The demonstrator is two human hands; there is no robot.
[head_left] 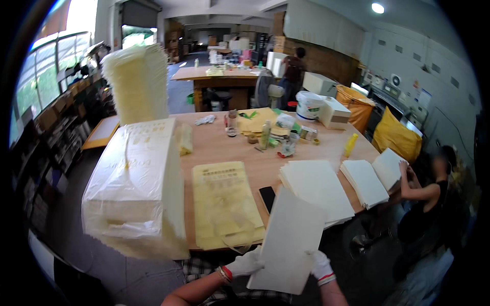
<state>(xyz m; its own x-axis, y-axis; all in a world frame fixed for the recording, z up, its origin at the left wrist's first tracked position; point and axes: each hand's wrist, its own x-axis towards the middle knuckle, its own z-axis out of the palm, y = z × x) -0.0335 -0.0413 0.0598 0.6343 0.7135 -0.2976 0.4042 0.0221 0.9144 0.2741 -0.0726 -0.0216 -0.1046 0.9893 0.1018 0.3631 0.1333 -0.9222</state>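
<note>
A large white rectangular board (288, 239) is held tilted at the near edge of the table. My left hand (246, 262), in a white glove, grips its lower left edge. Closed on its right edge is my right hand (321, 266), gloved the same way. The board's top overlaps a stack of similar white boards (319, 186). A black phone (266, 198) lies just left of the held board. Further left, flat pale yellow bags (219, 204) are piled, and a translucent strap or handle (232, 232) lies loosely over their near end.
At left stands a tall plastic-wrapped stack (138, 173) with a pale yellow bundle (135, 84) behind it. Bottles, tape and a white bucket (309, 106) occupy the table's far side. To the right, a person (426, 196) handles white sheets beside another white stack (365, 181).
</note>
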